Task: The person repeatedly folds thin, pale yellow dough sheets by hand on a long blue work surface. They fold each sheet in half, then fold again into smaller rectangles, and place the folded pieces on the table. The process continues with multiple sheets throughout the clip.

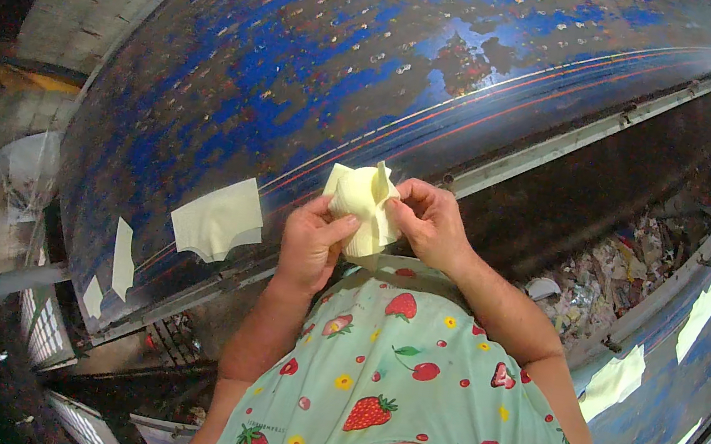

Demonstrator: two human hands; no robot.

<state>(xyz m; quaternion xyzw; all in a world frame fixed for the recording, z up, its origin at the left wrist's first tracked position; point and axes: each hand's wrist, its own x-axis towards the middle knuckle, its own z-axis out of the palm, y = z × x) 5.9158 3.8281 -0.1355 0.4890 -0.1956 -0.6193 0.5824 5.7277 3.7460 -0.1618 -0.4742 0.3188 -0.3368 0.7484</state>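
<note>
In front of my chest I hold a pale yellow piece of fabric (363, 214), bunched and partly folded, with one edge standing up. My left hand (316, 236) grips its left side, the thumb lying across the front. On the other side, the fingertips of my right hand (431, 224) pinch its edge. Left of my hands, a larger pale yellow cut piece (218, 220) with curved lower edges lies on the worn blue and dark table (301, 94). Farther left are a narrow pale yellow piece (123, 259) and a smaller one (94, 298).
A metal rail (598, 137) edges the table. To my right, a trough holds a heap of mixed scraps (601, 272). Beyond it, a second surface (659, 373) carries several pale yellow pieces (614, 382). Something of clear plastic (24, 163) is at the far left.
</note>
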